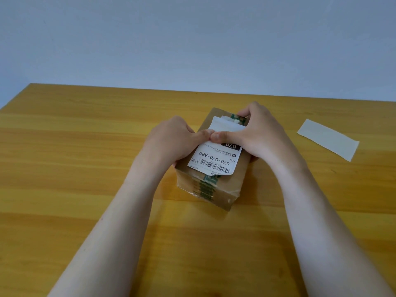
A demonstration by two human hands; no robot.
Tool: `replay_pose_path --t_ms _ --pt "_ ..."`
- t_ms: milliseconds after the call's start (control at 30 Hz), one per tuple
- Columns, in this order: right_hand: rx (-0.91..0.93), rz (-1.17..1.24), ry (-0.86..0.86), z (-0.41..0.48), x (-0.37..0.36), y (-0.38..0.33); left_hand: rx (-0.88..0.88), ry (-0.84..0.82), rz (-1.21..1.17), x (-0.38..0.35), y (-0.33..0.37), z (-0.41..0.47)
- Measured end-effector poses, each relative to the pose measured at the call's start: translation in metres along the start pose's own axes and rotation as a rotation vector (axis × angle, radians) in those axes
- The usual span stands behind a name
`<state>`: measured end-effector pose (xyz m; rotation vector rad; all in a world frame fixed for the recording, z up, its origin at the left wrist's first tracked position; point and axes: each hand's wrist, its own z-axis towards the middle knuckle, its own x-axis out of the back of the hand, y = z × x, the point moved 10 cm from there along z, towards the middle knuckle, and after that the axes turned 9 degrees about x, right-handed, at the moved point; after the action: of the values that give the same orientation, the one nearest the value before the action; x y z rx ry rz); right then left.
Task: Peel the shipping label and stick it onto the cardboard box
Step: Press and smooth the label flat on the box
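A small brown cardboard box [237,179] with green printed tape stands on the wooden table at the centre. A white shipping label [214,160] with a barcode and "070-070-A80" lies on its top face. My left hand [171,142] grips the box's left side, thumb pressing on the label's middle. My right hand [259,133] wraps the box's right and far side, its thumb pressing the label beside the left thumb. The label's far end looks slightly lifted near the box's far edge.
A pale backing strip [329,139] lies flat on the table [64,168] to the right of the box. A plain blue-grey wall rises behind the table's far edge.
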<state>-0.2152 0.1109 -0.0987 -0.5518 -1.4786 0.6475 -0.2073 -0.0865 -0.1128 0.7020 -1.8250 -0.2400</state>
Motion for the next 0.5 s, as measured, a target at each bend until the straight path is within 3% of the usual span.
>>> replay_pose_path --t_ms 233,500 --pt "-0.04 -0.006 -0.07 -0.0037 -0.0016 0.0003 0.008 -0.046 0.051 -0.005 0.0007 -0.0019" --pt "-0.05 -0.001 -0.106 -0.0025 -0.0056 0.0028 0.011 0.038 0.16 -0.0042 -0.0016 0.0025"
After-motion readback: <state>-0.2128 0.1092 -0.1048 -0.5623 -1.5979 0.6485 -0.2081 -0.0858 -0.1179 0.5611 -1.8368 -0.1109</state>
